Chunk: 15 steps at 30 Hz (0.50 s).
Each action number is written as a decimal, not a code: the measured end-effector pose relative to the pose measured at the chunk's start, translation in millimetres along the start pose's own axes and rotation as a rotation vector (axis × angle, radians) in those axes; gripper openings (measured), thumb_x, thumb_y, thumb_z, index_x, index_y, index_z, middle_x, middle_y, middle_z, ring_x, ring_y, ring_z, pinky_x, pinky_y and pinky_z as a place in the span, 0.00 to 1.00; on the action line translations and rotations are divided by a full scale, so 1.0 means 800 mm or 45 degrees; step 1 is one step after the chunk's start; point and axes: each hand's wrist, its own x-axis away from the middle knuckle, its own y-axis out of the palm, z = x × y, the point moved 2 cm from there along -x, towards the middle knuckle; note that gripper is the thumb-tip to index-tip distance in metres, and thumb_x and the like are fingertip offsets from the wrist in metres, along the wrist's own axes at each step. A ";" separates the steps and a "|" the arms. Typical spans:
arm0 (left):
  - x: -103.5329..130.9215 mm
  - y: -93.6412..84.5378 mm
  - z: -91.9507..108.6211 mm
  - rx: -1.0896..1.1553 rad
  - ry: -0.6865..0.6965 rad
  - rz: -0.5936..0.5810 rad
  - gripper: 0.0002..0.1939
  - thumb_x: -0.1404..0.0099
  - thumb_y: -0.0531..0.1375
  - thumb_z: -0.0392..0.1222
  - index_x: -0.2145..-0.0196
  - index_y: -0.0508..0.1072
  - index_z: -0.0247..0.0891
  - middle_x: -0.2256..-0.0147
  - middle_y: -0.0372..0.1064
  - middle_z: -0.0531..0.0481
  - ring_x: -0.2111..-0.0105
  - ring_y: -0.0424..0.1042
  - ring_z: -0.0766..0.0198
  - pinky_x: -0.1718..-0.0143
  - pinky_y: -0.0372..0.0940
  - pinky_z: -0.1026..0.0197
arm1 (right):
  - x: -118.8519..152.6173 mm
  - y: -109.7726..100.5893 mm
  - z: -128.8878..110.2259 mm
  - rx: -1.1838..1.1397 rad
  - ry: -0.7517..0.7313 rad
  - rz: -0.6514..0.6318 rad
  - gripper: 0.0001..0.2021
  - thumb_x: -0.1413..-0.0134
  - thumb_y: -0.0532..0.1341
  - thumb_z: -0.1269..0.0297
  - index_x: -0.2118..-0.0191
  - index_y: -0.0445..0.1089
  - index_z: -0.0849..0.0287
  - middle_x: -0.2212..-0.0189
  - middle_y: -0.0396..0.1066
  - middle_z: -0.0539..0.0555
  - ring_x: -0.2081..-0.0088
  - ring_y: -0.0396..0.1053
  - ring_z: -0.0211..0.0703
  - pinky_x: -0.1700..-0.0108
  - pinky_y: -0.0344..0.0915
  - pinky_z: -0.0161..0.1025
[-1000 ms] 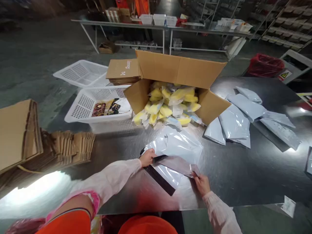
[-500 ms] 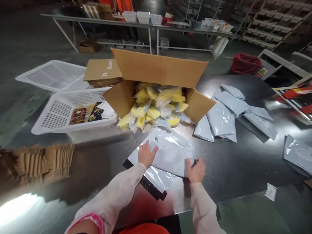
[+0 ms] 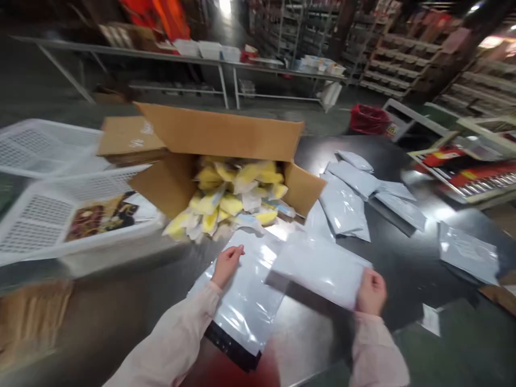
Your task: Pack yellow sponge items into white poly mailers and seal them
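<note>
Warehouse shelving and long steel benches fill the blurred background behind a dark, glossy packing table [image 3: 403,269] where a person in pale long sleeves works with both bare hands. At centre, the right hand [image 3: 371,293] is clamped on the near corner of a filled white poly mailer [image 3: 318,266], thumb on top, holding it lifted just above the table and angled toward the right. The left hand [image 3: 226,264] rests apart from it, fingers loosely curled, pressing on a stack of empty glossy mailer bags [image 3: 242,301] that lie flat on the table; the black adhesive strip [image 3: 229,352] of the stack shows at its near edge. Just beyond the hands stands an open cardboard box [image 3: 217,131], its front flaps folded out, spilling yellow-and-white wrapped packets [image 3: 229,201] onto the table. To the right of the box lies a loose pile of packed grey-white mailers [image 3: 355,199], with one more sealed mailer [image 3: 470,258] farther right, well apart from the rest. A small paper slip [image 3: 430,320] lies near the table's right front edge. To the left sit white perforated plastic baskets [image 3: 36,215], the nearest holding printed packaging [image 3: 97,215], and flattened cardboard [image 3: 129,137] is stacked behind them. Further back, a red bag [image 3: 368,117] lines a bin.
</note>
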 end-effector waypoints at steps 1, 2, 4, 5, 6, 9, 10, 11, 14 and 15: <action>-0.014 -0.004 0.005 -0.098 0.039 0.030 0.20 0.38 0.53 0.53 0.75 0.74 0.36 0.77 0.69 0.51 0.74 0.67 0.63 0.69 0.61 0.63 | -0.028 -0.015 0.008 0.039 0.041 0.033 0.23 0.59 0.57 0.43 0.69 0.67 0.61 0.73 0.66 0.57 0.63 0.64 0.53 0.60 0.61 0.50; -0.030 -0.008 0.011 -0.228 0.105 0.062 0.17 0.37 0.54 0.50 0.72 0.75 0.36 0.74 0.72 0.50 0.71 0.68 0.63 0.67 0.62 0.62 | -0.052 -0.028 0.019 0.122 0.079 0.107 0.23 0.60 0.59 0.46 0.66 0.68 0.63 0.72 0.66 0.61 0.61 0.65 0.58 0.60 0.59 0.53; -0.068 -0.010 0.028 -0.603 0.298 0.098 0.12 0.35 0.54 0.43 0.65 0.77 0.36 0.66 0.75 0.47 0.64 0.70 0.60 0.60 0.63 0.60 | -0.078 -0.042 0.042 0.519 -0.040 0.343 0.27 0.61 0.60 0.49 0.57 0.69 0.64 0.64 0.68 0.68 0.56 0.64 0.66 0.60 0.59 0.57; -0.087 -0.008 0.038 -0.797 0.393 0.093 0.11 0.35 0.54 0.39 0.62 0.77 0.37 0.62 0.75 0.46 0.60 0.70 0.58 0.57 0.62 0.58 | -0.078 -0.041 0.052 0.617 -0.127 0.374 0.30 0.60 0.60 0.50 0.52 0.68 0.65 0.60 0.68 0.70 0.55 0.65 0.67 0.60 0.60 0.57; -0.105 -0.005 0.047 -0.962 0.465 0.068 0.12 0.34 0.54 0.36 0.59 0.76 0.37 0.60 0.74 0.44 0.56 0.68 0.56 0.55 0.61 0.55 | -0.068 -0.033 0.060 0.666 -0.181 0.317 0.31 0.59 0.60 0.50 0.50 0.67 0.64 0.60 0.69 0.69 0.57 0.66 0.65 0.61 0.61 0.56; -0.154 0.008 0.066 -1.183 0.500 -0.033 0.14 0.36 0.52 0.29 0.58 0.76 0.33 0.58 0.73 0.38 0.54 0.67 0.52 0.55 0.61 0.51 | 0.013 0.020 0.066 0.538 -0.239 -0.238 0.25 0.54 0.58 0.47 0.56 0.70 0.60 0.67 0.72 0.60 0.70 0.69 0.51 0.66 0.65 0.48; -0.167 0.010 0.068 -1.193 0.487 -0.059 0.14 0.36 0.52 0.27 0.59 0.76 0.32 0.58 0.72 0.37 0.54 0.67 0.51 0.54 0.60 0.50 | 0.054 0.044 0.061 0.466 -0.295 -0.446 0.22 0.52 0.57 0.46 0.59 0.71 0.59 0.69 0.72 0.58 0.72 0.68 0.47 0.67 0.65 0.45; -0.176 0.011 0.068 -1.210 0.482 -0.089 0.14 0.36 0.52 0.27 0.60 0.76 0.31 0.57 0.71 0.37 0.53 0.66 0.51 0.53 0.60 0.50 | 0.098 0.068 0.054 0.378 -0.392 -0.704 0.20 0.49 0.56 0.48 0.61 0.71 0.58 0.68 0.73 0.57 0.70 0.69 0.45 0.66 0.66 0.42; -0.186 -0.002 0.067 -1.236 0.529 -0.192 0.11 0.35 0.56 0.34 0.57 0.75 0.37 0.48 0.66 0.40 0.48 0.62 0.51 0.49 0.57 0.50 | 0.221 0.120 0.034 0.296 -0.718 -1.351 0.12 0.42 0.53 0.59 0.65 0.72 0.56 0.68 0.72 0.54 0.65 0.69 0.42 0.60 0.65 0.38; -0.183 -0.011 0.068 -1.230 0.562 -0.215 0.12 0.36 0.58 0.38 0.55 0.74 0.39 0.46 0.64 0.42 0.47 0.61 0.52 0.48 0.56 0.51 | 0.251 0.128 0.030 0.350 -0.807 -1.487 0.10 0.43 0.53 0.64 0.65 0.72 0.56 0.68 0.72 0.54 0.63 0.68 0.43 0.59 0.64 0.39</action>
